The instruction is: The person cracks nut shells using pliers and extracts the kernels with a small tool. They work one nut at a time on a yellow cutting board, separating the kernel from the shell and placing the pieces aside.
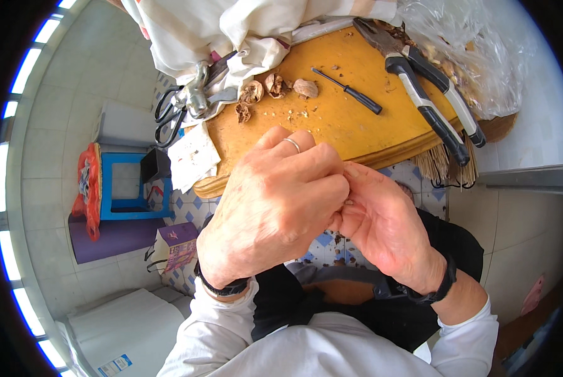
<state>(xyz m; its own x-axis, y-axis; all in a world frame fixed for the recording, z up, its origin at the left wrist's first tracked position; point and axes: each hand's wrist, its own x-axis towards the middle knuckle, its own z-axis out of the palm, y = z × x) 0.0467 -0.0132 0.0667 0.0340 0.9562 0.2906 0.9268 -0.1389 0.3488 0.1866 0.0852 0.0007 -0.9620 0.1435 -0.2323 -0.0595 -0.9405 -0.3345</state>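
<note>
My left hand (277,202), a ring on one finger, is curled over the fingers of my right hand (383,217) just off the table's near edge. A tiny pale piece (349,202) shows between the fingertips; what else they hold is hidden. Beyond them on the yellow wooden table (380,127) lie a whole-looking walnut (305,88), broken walnut shells (251,93) and pale crumbs. A small screwdriver (362,100) with a black handle lies right of the walnut. Large pliers (423,94) with black and white handles rest at the table's right side.
Black-handled scissors (170,118) and a metal tool (198,89) lie by a bunched white cloth (258,28) at the left. A crumpled paper tissue (194,155) hangs at the table corner. Clear plastic bag (489,61) lies at the right. A blue stool (135,186) stands left.
</note>
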